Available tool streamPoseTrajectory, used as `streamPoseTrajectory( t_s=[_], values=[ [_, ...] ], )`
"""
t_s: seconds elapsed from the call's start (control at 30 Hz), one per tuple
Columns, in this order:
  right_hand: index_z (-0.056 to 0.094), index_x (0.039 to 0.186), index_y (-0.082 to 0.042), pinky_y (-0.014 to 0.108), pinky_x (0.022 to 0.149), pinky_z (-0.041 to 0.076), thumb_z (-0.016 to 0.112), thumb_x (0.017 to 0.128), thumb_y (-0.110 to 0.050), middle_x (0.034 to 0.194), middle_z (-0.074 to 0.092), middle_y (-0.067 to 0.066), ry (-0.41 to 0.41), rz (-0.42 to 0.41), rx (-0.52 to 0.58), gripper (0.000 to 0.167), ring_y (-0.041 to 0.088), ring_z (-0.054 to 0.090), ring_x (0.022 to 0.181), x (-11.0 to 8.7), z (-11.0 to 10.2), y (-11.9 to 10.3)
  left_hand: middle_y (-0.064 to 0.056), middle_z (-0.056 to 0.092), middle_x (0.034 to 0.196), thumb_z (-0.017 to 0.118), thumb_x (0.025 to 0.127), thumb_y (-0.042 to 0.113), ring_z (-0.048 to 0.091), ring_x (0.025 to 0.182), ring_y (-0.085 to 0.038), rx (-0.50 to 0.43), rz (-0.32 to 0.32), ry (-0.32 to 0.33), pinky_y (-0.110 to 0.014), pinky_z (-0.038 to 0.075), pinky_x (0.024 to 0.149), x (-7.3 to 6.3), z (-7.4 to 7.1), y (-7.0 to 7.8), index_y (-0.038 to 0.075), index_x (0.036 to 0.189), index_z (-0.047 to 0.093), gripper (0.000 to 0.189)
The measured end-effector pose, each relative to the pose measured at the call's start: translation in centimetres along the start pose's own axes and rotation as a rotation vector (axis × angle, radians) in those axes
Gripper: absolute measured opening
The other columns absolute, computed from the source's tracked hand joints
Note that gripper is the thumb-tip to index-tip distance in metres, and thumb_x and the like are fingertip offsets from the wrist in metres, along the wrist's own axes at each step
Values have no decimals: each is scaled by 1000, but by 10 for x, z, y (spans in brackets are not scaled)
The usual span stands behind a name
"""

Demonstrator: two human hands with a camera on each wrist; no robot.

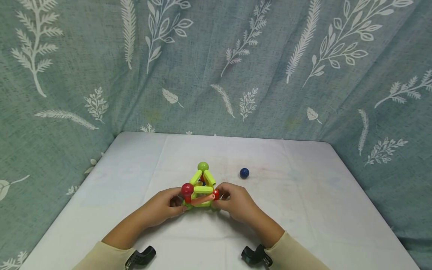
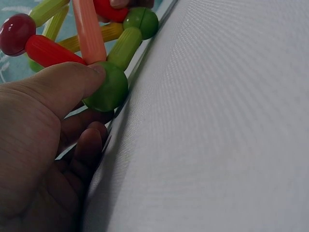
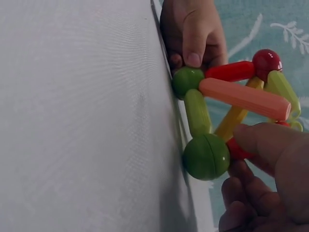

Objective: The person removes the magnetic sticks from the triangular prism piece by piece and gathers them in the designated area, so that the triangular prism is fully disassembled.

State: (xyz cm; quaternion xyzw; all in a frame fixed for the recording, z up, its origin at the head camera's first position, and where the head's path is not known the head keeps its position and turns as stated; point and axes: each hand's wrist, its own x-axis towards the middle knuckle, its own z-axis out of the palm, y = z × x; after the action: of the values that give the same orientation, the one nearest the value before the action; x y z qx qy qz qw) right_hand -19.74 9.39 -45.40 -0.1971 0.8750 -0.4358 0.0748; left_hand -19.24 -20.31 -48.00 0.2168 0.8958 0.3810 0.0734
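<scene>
Construction-toy frame (image 1: pixel 203 189): multicoloured. Top ball (image 1: pixel 203 166), light green. Side ball (image 1: pixel 187 189), glossy dark red. Left base ball (image 2: pixel 110 92) and right base ball (image 3: pixel 206 156), both deep green. Base rod (image 3: pixel 197 112), yellow-green. Left short rod (image 3: pixel 230 71) and right short rod (image 3: pixel 236 151), bright red. Long rod (image 3: pixel 245 98), salmon, with lengthwise ribbing. Rear rod (image 3: pixel 232 121), mustard yellow. Loose ball (image 1: pixel 244 173), dark blue. Tablecloth (image 1: pixel 287 217), white, faint pinkish marks toward the back. Curtain (image 1: pixel 202 75), grey-teal, printed with white leaves, fronds and sprigs. Sleeves (image 1: pixel 297 253), plain beige. Wrist devices (image 1: pixel 146 255), black.
</scene>
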Motion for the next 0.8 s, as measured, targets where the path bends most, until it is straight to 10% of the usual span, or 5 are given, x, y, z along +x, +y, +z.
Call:
streamPoseTrajectory(
  t_s=[0.8],
  values=[
    [70, 104, -25, 30, 77, 53, 79, 92, -20, 90, 73, -14, 76, 39, -43, 15, 8, 66, 89, 0, -5, 2, 10, 64, 92, 82, 92, 27, 59, 83, -11, 8, -41, -8, -27, 51, 71, -2, -1, 2, 31, 115, 65, 29]
  ],
)
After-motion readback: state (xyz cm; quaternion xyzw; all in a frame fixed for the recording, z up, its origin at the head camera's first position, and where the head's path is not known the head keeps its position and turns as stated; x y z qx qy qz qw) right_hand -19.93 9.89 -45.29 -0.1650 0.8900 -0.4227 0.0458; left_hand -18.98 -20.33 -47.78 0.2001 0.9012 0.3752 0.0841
